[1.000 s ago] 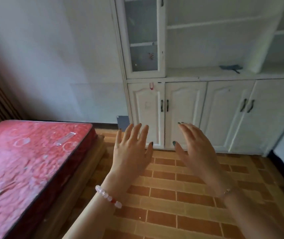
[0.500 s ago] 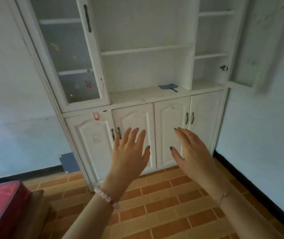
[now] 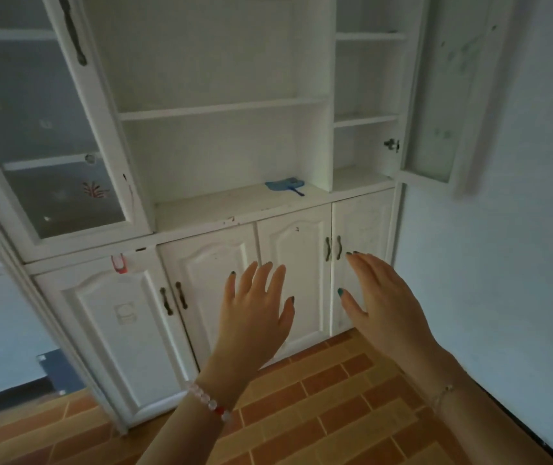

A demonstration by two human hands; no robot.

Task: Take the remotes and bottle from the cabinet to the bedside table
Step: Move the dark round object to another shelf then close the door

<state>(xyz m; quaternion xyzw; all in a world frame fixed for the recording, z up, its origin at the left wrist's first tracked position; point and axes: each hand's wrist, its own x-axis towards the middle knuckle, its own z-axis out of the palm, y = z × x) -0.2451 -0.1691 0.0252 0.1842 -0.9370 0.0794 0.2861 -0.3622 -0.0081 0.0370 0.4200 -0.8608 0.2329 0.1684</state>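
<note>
A white cabinet (image 3: 221, 209) fills the view, with open shelves above and closed lower doors. My left hand (image 3: 255, 313) is raised in front of the lower middle doors, fingers straight and spread, holding nothing. My right hand (image 3: 382, 303) hovers beside it in front of the right pair of door handles (image 3: 332, 248), also flat and holding nothing. No remote or bottle shows on the open shelves. A small blue object (image 3: 285, 186) lies on the cabinet's ledge.
A glass door (image 3: 43, 129) on the upper left is closed; the upper right glass door (image 3: 442, 95) hangs open toward the wall. The floor (image 3: 318, 414) is orange tile. A pale wall (image 3: 503, 263) stands close on the right.
The view has swung right from the red bed and come closer to the cabinet. Both hands stay raised and flat, holding nothing; the bed has left the view.
</note>
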